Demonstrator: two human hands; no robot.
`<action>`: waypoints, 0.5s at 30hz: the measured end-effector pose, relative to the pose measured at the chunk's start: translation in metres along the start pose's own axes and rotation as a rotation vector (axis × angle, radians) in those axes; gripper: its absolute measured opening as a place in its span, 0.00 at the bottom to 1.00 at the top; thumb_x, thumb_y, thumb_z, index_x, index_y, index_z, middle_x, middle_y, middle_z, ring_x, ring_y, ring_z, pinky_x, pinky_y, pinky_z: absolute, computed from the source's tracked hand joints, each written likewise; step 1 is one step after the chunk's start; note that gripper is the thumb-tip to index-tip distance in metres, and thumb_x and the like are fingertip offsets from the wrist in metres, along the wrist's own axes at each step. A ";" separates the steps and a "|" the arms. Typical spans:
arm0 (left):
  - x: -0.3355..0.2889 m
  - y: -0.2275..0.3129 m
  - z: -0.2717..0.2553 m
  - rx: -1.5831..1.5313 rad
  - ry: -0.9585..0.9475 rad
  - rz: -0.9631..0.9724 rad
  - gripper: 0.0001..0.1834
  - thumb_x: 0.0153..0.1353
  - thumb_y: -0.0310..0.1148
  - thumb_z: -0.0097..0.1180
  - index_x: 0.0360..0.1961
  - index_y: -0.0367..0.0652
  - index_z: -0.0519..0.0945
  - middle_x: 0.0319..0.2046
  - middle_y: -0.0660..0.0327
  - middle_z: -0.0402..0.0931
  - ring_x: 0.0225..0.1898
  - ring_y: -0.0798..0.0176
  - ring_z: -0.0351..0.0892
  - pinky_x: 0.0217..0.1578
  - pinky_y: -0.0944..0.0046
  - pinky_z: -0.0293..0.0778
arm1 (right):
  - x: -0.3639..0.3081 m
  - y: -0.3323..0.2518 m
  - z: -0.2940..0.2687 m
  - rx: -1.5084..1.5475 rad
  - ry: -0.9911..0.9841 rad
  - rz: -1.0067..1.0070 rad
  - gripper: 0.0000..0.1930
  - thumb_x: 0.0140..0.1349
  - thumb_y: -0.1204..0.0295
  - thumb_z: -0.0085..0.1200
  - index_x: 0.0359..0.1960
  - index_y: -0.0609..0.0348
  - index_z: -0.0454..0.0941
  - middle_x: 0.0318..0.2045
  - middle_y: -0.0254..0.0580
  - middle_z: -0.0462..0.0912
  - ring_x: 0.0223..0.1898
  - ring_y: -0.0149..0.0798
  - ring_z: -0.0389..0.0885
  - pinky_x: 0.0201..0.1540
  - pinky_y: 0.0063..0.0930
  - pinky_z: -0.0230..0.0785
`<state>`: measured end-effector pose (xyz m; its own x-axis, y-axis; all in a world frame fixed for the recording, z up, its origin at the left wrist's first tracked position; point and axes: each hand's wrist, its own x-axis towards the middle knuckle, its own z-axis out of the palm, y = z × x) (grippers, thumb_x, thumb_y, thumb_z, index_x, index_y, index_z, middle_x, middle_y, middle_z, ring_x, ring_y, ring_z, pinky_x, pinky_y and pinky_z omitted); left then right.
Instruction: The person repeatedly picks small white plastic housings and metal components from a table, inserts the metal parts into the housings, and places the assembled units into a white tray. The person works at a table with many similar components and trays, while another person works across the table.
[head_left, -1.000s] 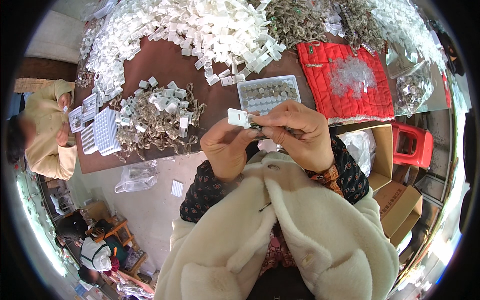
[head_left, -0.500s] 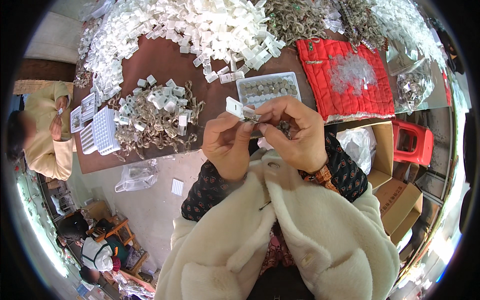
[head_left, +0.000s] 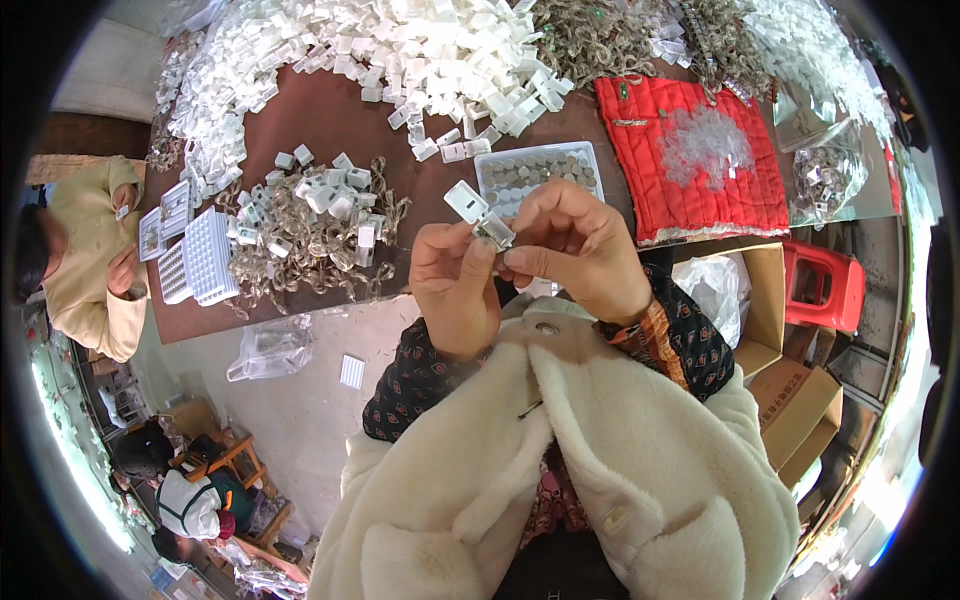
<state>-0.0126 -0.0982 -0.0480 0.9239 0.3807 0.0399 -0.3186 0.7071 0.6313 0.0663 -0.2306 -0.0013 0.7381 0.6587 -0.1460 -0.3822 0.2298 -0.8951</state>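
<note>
Above the table's near edge, my left hand (head_left: 455,290) grips a small white plastic case (head_left: 493,230) between thumb and fingers. Its hinged lid (head_left: 465,201) stands up, tilted away to the left. Inside the open half are small greenish and metallic parts, too small to make out. My right hand (head_left: 590,255) is closed, with thumb and forefinger pinched at the case's right edge; its other fingers are curled. Just beyond my hands lies a white tray (head_left: 597,170) of round silvery coin-like discs (head_left: 545,168).
A pile of white cases (head_left: 440,60) spreads across the far table. Wire bundles with cases attached (head_left: 310,225) lie left, beside white trays (head_left: 210,255). A red quilted cloth (head_left: 630,165) bears clear pieces (head_left: 705,145). Cardboard boxes (head_left: 795,410) and a red stool (head_left: 822,285) stand right; a co-worker (head_left: 95,265) sits left.
The case has turned so its open inside faces up, its lid shifting slightly left and up. Wire strands earlier seen by my right fingers no longer show. The co-worker's hands have moved apart.
</note>
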 end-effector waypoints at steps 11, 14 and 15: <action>0.002 0.009 -0.023 0.054 0.074 -0.010 0.09 0.69 0.27 0.55 0.49 0.42 0.73 0.46 0.50 0.78 0.39 0.59 0.79 0.44 0.56 0.76 | -0.012 0.014 -0.039 -0.907 0.357 -0.365 0.09 0.59 0.81 0.60 0.42 0.59 0.84 0.36 0.48 0.84 0.36 0.43 0.84 0.37 0.31 0.75; -0.001 0.006 -0.030 0.031 0.077 -0.080 0.09 0.69 0.24 0.54 0.49 0.41 0.72 0.46 0.47 0.81 0.37 0.60 0.83 0.42 0.58 0.81 | 0.000 0.012 -0.066 -1.163 0.469 -0.526 0.09 0.58 0.82 0.59 0.40 0.60 0.84 0.35 0.48 0.84 0.37 0.51 0.83 0.39 0.36 0.76; -0.002 0.004 -0.031 0.050 0.075 -0.096 0.08 0.69 0.24 0.54 0.49 0.40 0.73 0.46 0.47 0.81 0.36 0.61 0.82 0.41 0.58 0.79 | 0.003 0.013 -0.071 -1.188 0.484 -0.554 0.09 0.58 0.82 0.59 0.40 0.59 0.84 0.34 0.47 0.83 0.37 0.51 0.83 0.39 0.37 0.76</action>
<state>-0.0221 -0.0771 -0.0696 0.9305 0.3575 -0.0792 -0.2168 0.7123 0.6676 0.1030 -0.2767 -0.0433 0.8458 0.3171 0.4291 0.5334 -0.5221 -0.6655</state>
